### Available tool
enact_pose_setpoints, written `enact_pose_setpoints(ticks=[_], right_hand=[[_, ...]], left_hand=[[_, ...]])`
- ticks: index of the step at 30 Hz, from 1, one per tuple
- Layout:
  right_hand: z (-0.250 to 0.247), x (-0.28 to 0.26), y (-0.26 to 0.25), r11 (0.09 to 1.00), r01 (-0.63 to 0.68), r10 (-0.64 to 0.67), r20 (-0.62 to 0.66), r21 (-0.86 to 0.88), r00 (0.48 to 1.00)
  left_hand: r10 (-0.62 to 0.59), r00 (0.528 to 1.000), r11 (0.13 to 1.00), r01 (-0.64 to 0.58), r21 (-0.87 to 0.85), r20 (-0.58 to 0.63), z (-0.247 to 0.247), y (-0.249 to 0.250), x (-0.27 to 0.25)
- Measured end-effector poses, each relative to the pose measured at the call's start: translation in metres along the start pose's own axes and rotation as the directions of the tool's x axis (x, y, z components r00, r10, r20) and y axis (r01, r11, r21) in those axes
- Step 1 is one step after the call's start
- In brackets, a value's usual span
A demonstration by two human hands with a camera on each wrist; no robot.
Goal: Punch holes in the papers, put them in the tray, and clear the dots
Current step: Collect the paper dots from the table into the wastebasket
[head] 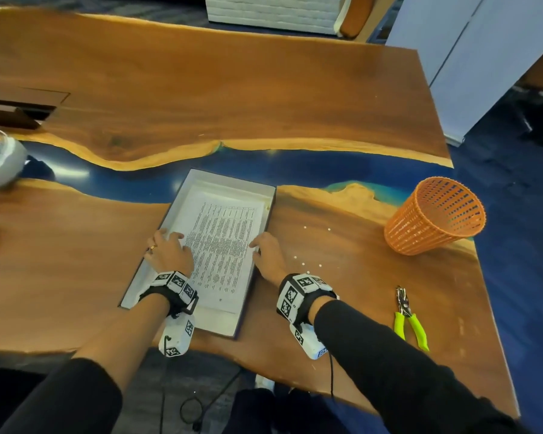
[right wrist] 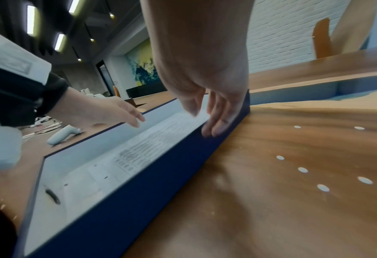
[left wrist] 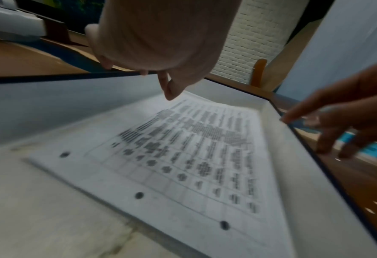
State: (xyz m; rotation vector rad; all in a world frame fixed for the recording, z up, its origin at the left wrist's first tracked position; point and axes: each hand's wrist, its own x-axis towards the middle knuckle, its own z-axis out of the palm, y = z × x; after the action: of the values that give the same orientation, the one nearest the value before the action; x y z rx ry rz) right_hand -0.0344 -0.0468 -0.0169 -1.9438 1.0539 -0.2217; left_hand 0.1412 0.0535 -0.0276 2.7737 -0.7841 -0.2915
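Note:
A shallow tray (head: 268, 195), white inside and dark blue outside, lies mid-table. A printed paper (head: 223, 242) lies flat in it, with punched holes (left wrist: 139, 195) along its near edge. My left hand (head: 169, 239) rests on the tray's left rim, fingers relaxed, holding nothing. My right hand (head: 257, 245) hangs over the right rim, and its straight fingers (right wrist: 216, 129) touch the blue outer wall (right wrist: 150, 192). Several white paper dots (head: 304, 264) lie scattered on the wood right of the tray. A hole punch (head: 409, 314) with lime-green handles lies further right, near the front edge.
An orange mesh basket (head: 436, 214) stands at the right, close to the table's right edge. A white headset (head: 0, 164) sits at the far left. A dark cable hatch (head: 22, 111) is set into the back left.

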Motion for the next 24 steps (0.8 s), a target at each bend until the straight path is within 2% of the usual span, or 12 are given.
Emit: enact_pose_setpoints(ticks=[3,6,8,10,13,15,17,19,21,24], right_hand=[[-0.018,-0.008,0.009,0.997,0.07,-0.075,-0.126,-0.043,0.989],[-0.038,-0.015,0.029,0.999,0.018,-0.027,-0.186,-0.051,0.982],[-0.054,-0.025,0.049,0.995,-0.06,0.042,-0.216,-0.078,0.976],[-0.069,-0.036,0.073,0.982,-0.15,0.12,-0.236,-0.113,0.964],[-0.087,-0.056,0.109,0.963,-0.233,0.187,-0.283,-0.138,0.941],[-0.093,-0.071,0.131,0.95,-0.277,0.224,-0.301,-0.146,0.927],[-0.096,-0.086,0.147,0.94,-0.312,0.261,-0.293,-0.141,0.92],[-0.097,-0.099,0.158,0.942,-0.302,0.255,-0.278,-0.143,0.926],[-0.096,-0.108,0.166,0.954,-0.267,0.225,-0.262,-0.136,0.938],[-0.095,-0.114,0.172,0.967,-0.223,0.191,-0.23,-0.121,0.954]], left_hand=[[0.146,0.987,0.985,-0.151,-0.083,-0.064,0.005,0.025,-0.006],[0.35,0.929,0.918,-0.365,-0.153,-0.117,0.012,0.06,-0.02],[0.507,0.853,0.833,-0.521,-0.185,-0.121,0.018,0.084,-0.035],[0.651,0.756,0.732,-0.649,-0.205,-0.067,0.028,0.103,-0.052],[0.799,0.587,0.6,-0.768,-0.225,0.128,0.049,0.12,-0.08],[0.805,0.513,0.576,-0.795,-0.188,0.299,0.064,0.125,-0.097],[0.734,0.503,0.617,-0.775,-0.139,0.456,0.076,0.125,-0.11],[0.653,0.519,0.672,-0.733,-0.105,0.552,0.085,0.124,-0.119],[0.603,0.529,0.694,-0.717,-0.066,0.597,0.092,0.122,-0.127],[0.564,0.549,0.654,-0.753,0.072,0.617,0.098,0.125,-0.14]])
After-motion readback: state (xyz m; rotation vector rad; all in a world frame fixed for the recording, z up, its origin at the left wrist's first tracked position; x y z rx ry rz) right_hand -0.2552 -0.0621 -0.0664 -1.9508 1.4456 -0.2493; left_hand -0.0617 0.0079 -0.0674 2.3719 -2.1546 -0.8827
